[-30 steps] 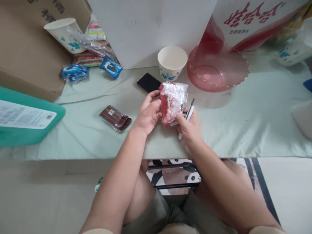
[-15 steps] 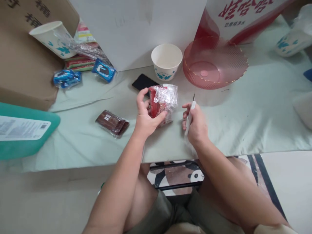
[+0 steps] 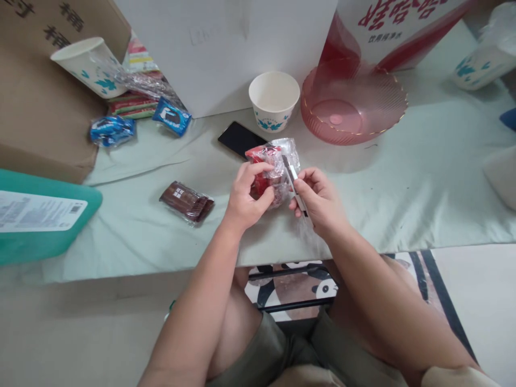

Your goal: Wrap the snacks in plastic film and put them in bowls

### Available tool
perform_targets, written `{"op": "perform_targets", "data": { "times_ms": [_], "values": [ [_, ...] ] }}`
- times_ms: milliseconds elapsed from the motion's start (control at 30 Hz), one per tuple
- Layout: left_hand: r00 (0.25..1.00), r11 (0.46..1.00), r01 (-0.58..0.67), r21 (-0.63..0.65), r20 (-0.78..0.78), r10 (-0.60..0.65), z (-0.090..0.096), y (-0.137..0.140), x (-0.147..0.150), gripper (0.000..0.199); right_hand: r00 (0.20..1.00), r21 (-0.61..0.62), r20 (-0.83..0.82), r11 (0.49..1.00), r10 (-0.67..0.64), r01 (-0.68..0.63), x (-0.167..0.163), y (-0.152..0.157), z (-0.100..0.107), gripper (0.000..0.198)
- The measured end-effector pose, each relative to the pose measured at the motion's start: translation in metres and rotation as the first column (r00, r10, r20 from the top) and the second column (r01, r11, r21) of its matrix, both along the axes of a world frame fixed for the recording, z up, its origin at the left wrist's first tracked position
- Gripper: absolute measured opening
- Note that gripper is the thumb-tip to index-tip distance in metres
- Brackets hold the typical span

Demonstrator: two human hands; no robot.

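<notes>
My left hand [image 3: 248,196] is closed around a red snack packet in crinkled clear wrap [image 3: 264,156], held just above the cloth. In my right hand [image 3: 318,201] is a slim white utility knife [image 3: 297,188], its dark blade pointing up and to the left. The blade lies against or right over the wrap's right side; whether it has cut in I cannot tell. Behind the packet a black phone [image 3: 242,141] rests flat. A brown wrapped snack [image 3: 186,202] lies to the left of my left hand.
A white paper bowl [image 3: 274,102] and a pink ribbed glass bowl [image 3: 355,107] stand behind my hands. Blue wrapped snacks [image 3: 172,116] and a tipped paper cup [image 3: 86,64] are at the back left. A green container [image 3: 48,244] borders the left side; a white box [image 3: 226,54] blocks the back.
My right hand has brought the knife leftward to the wrapped packet, its blade now tilted left. My left hand has shifted its fingers over the packet's front.
</notes>
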State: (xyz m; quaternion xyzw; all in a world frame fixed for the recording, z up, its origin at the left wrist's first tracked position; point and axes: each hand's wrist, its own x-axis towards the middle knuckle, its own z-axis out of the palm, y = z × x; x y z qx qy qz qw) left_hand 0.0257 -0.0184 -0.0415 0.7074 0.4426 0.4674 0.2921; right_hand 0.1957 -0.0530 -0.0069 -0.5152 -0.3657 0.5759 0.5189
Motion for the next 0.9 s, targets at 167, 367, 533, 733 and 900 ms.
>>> {"op": "perform_targets", "data": {
  "times_ms": [167, 367, 533, 733, 900],
  "values": [
    [0.975, 0.992, -0.126, 0.027, 0.186, 0.119, -0.001, 0.009, -0.005, 0.034, 0.98, -0.17, 0.009, 0.966, 0.198, -0.194, 0.002, -0.002, 0.007, 0.043],
    [0.857, 0.951, -0.295, -0.096, 0.414, 0.307, -0.006, 0.023, -0.022, 0.048, 0.933, -0.2, 0.274, 0.963, 0.233, -0.182, 0.018, -0.002, 0.006, 0.031],
    [0.846, 0.917, -0.287, -0.278, 0.375, 0.378, -0.007, 0.021, -0.017, 0.044, 0.448, 0.069, 0.893, 0.995, -0.027, -0.076, 0.044, 0.007, -0.01, 0.017],
    [0.893, 0.835, -0.422, -0.353, 0.0, 0.451, 0.01, 0.003, -0.013, 0.037, 0.198, 0.179, 0.965, 0.984, -0.174, -0.005, 0.053, 0.014, -0.017, 0.028],
    [0.819, 0.814, -0.562, -0.145, -0.235, 0.524, 0.016, 0.0, -0.021, 0.04, 0.465, 0.338, 0.865, 0.905, -0.19, -0.259, 0.039, 0.005, -0.015, 0.043]
  ]
}}
